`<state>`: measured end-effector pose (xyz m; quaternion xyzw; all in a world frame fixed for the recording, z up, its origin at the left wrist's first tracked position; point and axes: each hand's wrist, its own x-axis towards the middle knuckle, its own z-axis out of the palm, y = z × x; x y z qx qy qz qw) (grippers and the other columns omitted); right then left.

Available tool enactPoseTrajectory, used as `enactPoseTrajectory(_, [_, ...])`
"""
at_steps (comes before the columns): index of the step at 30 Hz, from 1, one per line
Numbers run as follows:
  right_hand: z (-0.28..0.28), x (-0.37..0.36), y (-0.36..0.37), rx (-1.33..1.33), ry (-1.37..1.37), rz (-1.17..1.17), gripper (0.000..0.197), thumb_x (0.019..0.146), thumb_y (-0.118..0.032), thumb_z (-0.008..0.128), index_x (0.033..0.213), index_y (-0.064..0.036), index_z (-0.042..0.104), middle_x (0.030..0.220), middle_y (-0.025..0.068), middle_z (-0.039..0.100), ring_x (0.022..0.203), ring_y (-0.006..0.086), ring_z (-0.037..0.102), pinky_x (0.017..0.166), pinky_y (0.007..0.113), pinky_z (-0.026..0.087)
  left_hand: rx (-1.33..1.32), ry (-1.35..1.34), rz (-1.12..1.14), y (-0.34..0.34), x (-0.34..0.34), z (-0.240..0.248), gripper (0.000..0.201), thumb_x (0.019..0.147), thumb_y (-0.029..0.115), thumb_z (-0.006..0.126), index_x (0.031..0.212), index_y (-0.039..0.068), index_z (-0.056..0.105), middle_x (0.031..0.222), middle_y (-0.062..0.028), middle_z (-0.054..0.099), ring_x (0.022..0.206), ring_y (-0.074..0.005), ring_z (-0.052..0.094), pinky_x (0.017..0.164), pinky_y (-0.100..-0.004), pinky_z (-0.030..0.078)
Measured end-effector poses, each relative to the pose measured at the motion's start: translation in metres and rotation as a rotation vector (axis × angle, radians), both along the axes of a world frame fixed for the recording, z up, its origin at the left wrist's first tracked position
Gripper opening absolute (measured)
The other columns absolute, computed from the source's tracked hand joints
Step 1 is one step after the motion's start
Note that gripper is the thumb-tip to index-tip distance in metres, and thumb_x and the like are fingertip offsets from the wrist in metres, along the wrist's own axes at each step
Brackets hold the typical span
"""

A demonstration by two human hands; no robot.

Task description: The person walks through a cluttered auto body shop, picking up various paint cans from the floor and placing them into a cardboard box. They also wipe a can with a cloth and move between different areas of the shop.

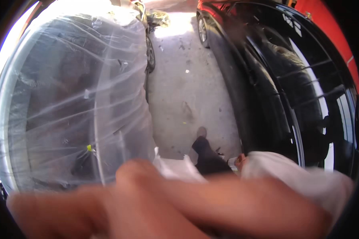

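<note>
My bare arms (227, 203) fill the lower part of the head view, close and smeared by motion. They overlap near the middle, where a rounded, blurred part (135, 175) rises in front of the rest. My hands cannot be clearly told apart from the forearms, and no fingers can be made out. Whether either hand holds anything is not visible. White cloth (283, 167) lies along the right arm. To the left, nearest the arms, stands a car under clear plastic sheeting (119, 107). A small yellow-green piece (89, 148) shows on the sheeting.
A glossy black car (259, 87) stands along the right, with something red (323, 24) beyond it. Between the cars runs a grey concrete floor (183, 79), where a dark trouser leg and shoe (202, 132) show. Crumpled plastic (159, 19) lies at the far end.
</note>
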<state>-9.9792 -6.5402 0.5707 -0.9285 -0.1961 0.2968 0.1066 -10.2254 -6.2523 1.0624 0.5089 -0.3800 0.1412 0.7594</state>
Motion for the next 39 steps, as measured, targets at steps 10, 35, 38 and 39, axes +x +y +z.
enactPoseTrajectory(10, [0.071,0.242,0.38,0.006,0.012,0.409,0.069,0.076,-0.024,0.083,0.137,-0.0203,0.051,0.125,0.0205,0.053,0.111,0.0415,0.063,0.096,0.047,0.054,-0.112,-0.009,-0.063,0.244,0.219,0.049,0.03,0.097,0.009,0.062,0.119,-0.01,0.06,0.104,-0.0221,0.066,0.098,-0.0303,0.067,0.081,-0.04,0.055])
enactPoseTrajectory(35, [-0.087,0.742,1.037,0.056,-0.12,0.121,0.084,0.066,-0.036,0.089,0.138,-0.0185,0.051,0.12,0.0252,0.065,0.112,0.0426,0.065,0.097,0.047,0.053,-0.012,-0.286,-0.374,0.955,0.796,0.01,0.034,0.107,0.025,0.049,0.096,-0.005,0.06,0.092,-0.0205,0.064,0.085,-0.0309,0.063,0.073,-0.0426,0.051])
enactPoseTrajectory(38, [-0.06,0.788,1.184,0.042,0.052,0.179,0.084,0.068,-0.032,0.089,0.14,-0.0189,0.049,0.129,0.0259,0.058,0.115,0.0412,0.063,0.1,0.046,0.052,0.036,-0.181,-0.301,1.039,0.859,0.007,0.035,0.108,0.026,0.048,0.093,-0.004,0.06,0.089,-0.021,0.063,0.082,-0.0329,0.062,0.072,-0.0436,0.05])
enactPoseTrajectory(39, [-0.038,0.809,1.239,0.06,0.035,0.214,0.083,0.068,-0.032,0.088,0.14,-0.0193,0.049,0.13,0.0257,0.058,0.116,0.0413,0.063,0.1,0.046,0.052,0.041,-0.189,-0.313,1.065,0.877,0.012,0.036,0.108,0.026,0.048,0.092,-0.003,0.06,0.088,-0.0212,0.063,0.081,-0.0336,0.062,0.072,-0.0439,0.05])
